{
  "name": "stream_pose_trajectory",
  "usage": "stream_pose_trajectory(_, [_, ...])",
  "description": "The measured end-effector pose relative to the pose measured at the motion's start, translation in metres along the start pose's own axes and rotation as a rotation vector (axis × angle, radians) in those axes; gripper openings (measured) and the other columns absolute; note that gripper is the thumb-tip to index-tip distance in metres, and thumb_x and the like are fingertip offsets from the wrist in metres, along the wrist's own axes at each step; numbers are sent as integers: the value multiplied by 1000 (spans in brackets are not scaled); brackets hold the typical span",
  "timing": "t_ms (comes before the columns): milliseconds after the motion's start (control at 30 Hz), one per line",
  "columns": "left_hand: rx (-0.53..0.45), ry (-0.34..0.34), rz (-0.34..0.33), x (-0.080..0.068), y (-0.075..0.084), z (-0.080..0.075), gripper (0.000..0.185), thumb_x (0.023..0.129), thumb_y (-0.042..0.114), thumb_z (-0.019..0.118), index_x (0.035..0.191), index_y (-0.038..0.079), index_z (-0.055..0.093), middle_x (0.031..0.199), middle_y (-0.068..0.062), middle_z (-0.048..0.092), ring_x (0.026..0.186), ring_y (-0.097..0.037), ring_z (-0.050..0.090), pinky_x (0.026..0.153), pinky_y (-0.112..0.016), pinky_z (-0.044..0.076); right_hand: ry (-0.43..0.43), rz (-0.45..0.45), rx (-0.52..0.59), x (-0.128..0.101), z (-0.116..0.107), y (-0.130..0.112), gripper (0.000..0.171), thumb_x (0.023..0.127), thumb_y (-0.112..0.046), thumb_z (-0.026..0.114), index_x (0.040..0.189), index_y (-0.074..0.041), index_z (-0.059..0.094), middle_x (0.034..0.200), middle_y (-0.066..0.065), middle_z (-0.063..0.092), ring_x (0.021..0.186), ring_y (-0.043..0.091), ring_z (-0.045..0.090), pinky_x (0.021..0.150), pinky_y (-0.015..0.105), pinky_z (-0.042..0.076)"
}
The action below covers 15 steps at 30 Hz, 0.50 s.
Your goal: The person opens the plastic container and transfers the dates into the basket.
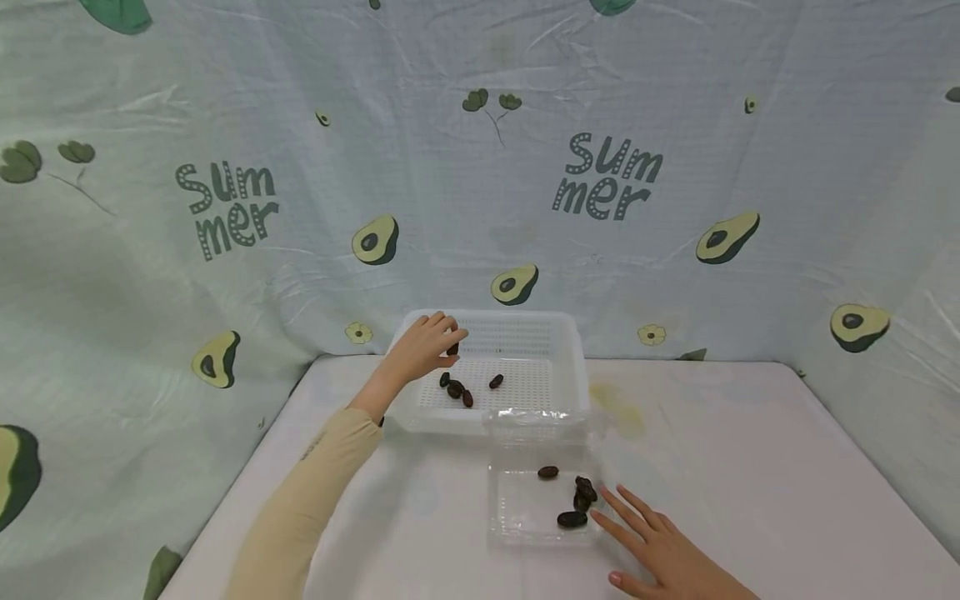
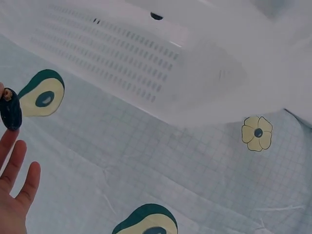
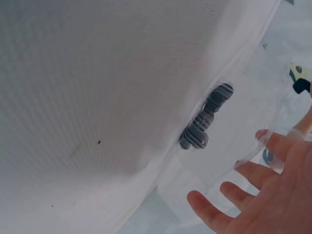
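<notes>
My left hand (image 1: 423,348) is over the left side of a white plastic basket (image 1: 579,379), pinching a dark brown date (image 1: 453,349) between thumb and fingers. In the left wrist view this date (image 2: 10,111) shows a stem end, and the other fingers are spread. Several more dates (image 1: 455,389) lie on the basket's floor. In front of it stands a clear plastic box (image 1: 517,500), its lid raised against the basket, with several dates (image 1: 582,493) inside, mostly to the right. My right hand (image 1: 660,550) rests with spread fingers at the box's right edge; its fingertips (image 3: 262,134) touch the clear wall.
A white-covered table (image 1: 712,467) carries the basket and box. Behind it hangs a pale curtain (image 1: 450,183) printed with avocados and lettering, close to the basket's back rim. A yellowish stain (image 1: 618,410) marks the cover right of the basket.
</notes>
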State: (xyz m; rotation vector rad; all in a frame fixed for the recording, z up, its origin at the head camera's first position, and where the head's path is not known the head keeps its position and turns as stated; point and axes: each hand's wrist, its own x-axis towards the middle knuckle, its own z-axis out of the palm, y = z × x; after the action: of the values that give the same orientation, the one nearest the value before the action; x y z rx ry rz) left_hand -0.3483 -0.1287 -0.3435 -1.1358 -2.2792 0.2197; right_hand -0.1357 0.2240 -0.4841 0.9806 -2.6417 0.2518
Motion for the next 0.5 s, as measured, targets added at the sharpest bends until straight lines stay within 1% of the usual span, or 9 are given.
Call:
stream_pose_trajectory(100, [4, -36, -9, 10, 1, 5, 31, 76, 24, 69, 101, 13, 55, 93, -5, 57, 88, -22, 52, 70, -33, 44, -9, 4, 22, 1, -1, 0, 64, 79, -43, 61, 135, -21, 39, 141, 9, 35, 137, 2, -5, 75, 47, 44])
stream_pose_trajectory(200, [23, -84, -15, 15, 3, 11, 31, 77, 26, 68, 103, 13, 55, 94, -5, 57, 88, -21, 52, 70, -33, 44, -5, -1, 14, 1, 0, 1, 64, 79, -43, 61, 135, -21, 39, 142, 7, 34, 137, 3, -4, 75, 46, 45])
stream_pose_trajectory(300, [34, -126, -20, 18, 4, 16, 31, 78, 27, 67, 104, 14, 55, 95, -4, 57, 88, -21, 52, 68, -32, 44, 6, -5, 3, 0, 0, 1, 64, 78, -44, 61, 135, -21, 40, 142, 7, 34, 137, 5, -2, 74, 45, 45])
stream_pose_trajectory(500, [40, -150, -24, 19, 6, 23, 31, 79, 27, 66, 105, 16, 55, 96, -3, 58, 88, -20, 52, 68, -33, 44, -5, 3, 20, 0, -1, 1, 64, 79, -43, 61, 135, -21, 39, 143, 6, 33, 137, 3, -4, 74, 46, 44])
